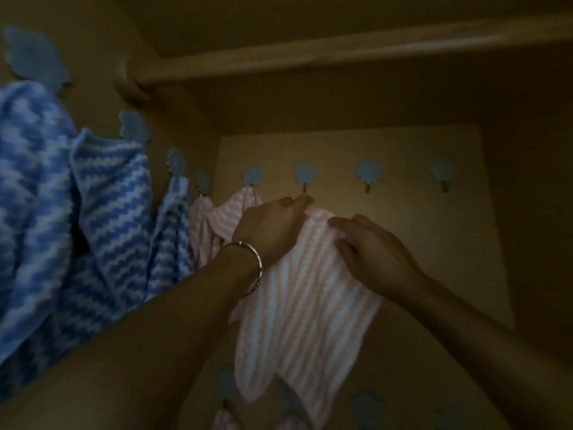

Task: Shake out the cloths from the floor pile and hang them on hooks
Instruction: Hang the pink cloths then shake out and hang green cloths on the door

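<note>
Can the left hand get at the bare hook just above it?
Likely yes. The left hand pinches the top edge of the pink cloth right below that hook, which is bare, with nothing between them.

The pink-and-white cloth you hold is soft ribbed fabric, matt and fuzzy; the blue-and-white cloths beyond the back panel's left edge show the same nubbly weave; the rail overhead is smooth wood with a faint sheen; the back panel looks flat and matt; the hook plates along its upper edge look like matt plastic; the bangle on your wrist is shiny metal.
</note>
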Motion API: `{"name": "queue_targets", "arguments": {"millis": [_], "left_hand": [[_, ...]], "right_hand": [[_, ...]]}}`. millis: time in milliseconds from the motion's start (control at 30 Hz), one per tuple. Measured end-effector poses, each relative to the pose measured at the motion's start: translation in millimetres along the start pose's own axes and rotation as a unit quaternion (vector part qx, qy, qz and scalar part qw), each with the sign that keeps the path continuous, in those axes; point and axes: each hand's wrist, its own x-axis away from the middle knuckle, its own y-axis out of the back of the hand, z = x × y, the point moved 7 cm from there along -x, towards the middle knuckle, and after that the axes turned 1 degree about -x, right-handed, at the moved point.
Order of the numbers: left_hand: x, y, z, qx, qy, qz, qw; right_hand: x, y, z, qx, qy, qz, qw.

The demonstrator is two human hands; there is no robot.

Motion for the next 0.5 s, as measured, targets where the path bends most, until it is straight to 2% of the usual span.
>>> {"name": "queue_targets", "arguments": {"millis": [100, 233, 367, 500], "left_hand": [[-23.0, -2.5, 14.7, -0.037, 0.000, -0.056, 0.998], [-47.0, -24.2, 37.2, -0.111, 0.002, -0.047, 0.993], [-62.3, -45.1, 58.3, -0.083, 0.070, -0.052, 0.993], [-83.6, -58.0, 60.1, -0.055, 0.061, -0.046, 0.996]], "right_hand": [[-36.9, -2.0, -8.9, 0.032, 0.006, -0.030, 0.999], [-74.9, -13.7, -17.7, 0.052, 0.016, -0.050, 0.997], [-105.4, -29.1, -23.0, 0.041, 0.016, -0.053, 0.998], [-132.0, -39.0, -42.3, -0.013, -0.029, -0.097, 0.995]]}}
